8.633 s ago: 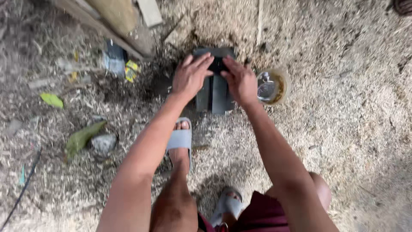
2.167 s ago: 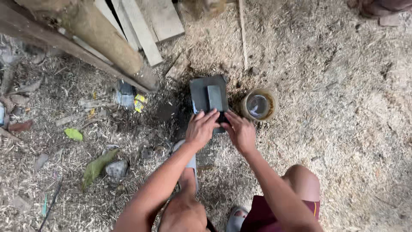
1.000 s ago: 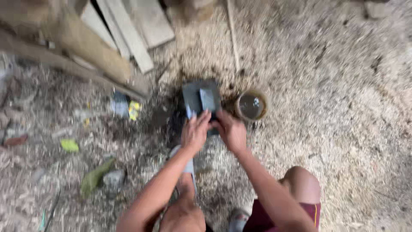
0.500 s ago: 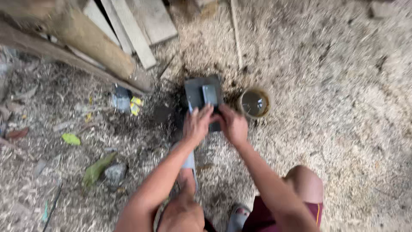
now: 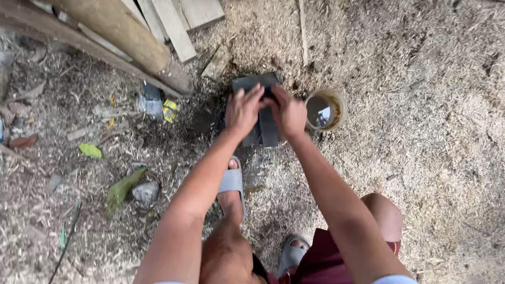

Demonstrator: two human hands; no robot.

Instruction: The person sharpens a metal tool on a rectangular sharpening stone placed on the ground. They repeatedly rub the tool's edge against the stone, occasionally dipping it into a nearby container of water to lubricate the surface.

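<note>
The dark grey block (image 5: 261, 113) is flat and rectangular, and it lies on the sawdust-covered ground (image 5: 421, 131) just beside a small round tub of water (image 5: 324, 109). The left hand (image 5: 243, 109) and the right hand (image 5: 288, 111) both press down on its top side by side. The fingers are bent over something small, but I cannot tell what they grasp.

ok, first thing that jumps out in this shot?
Both hands pressed side by side on a dark grey block on the sawdust ground: left hand and right hand, at centre. Just right of the block stands a small round tub holding liquid. Planks and a log lie at upper left, and a foot in a grey sandal sits below the block.
</note>
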